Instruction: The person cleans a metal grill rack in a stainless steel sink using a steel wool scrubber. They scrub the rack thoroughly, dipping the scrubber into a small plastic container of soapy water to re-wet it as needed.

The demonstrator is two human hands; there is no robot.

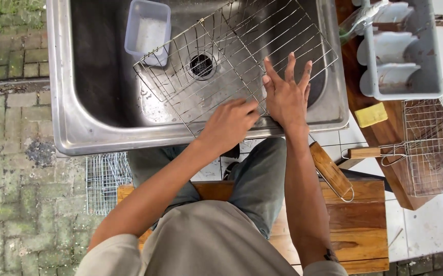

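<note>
1. Knees in grey trousers (pixel 252 179), nearest to me, above a wooden stool (pixel 357 225).
2. Wooden handle with a wire loop (pixel 330 171), resting just beside my right forearm; it belongs to the rack below.
3. Left hand (pixel 227 122): my fingers are curled down over the near edge of the wire grill rack (pixel 221 56), pinching its wires at the sink's front rim.
4. Right hand (pixel 285 94): it lies flat and open on the rack, fingers spread, pressing on the mesh and gripping nothing.
5. The rack itself sits tilted inside the steel sink (pixel 78 133), its near corner on the rim, its far part over the drain (pixel 201 65).
6. Pale plastic tub (pixel 148 30), at the sink's far side, partly under the rack.
7. To my right: a yellow sponge (pixel 371 114), a second wire grill (pixel 431 148) on a wooden board, and a grey crate of dishes (pixel 426 76).
</note>
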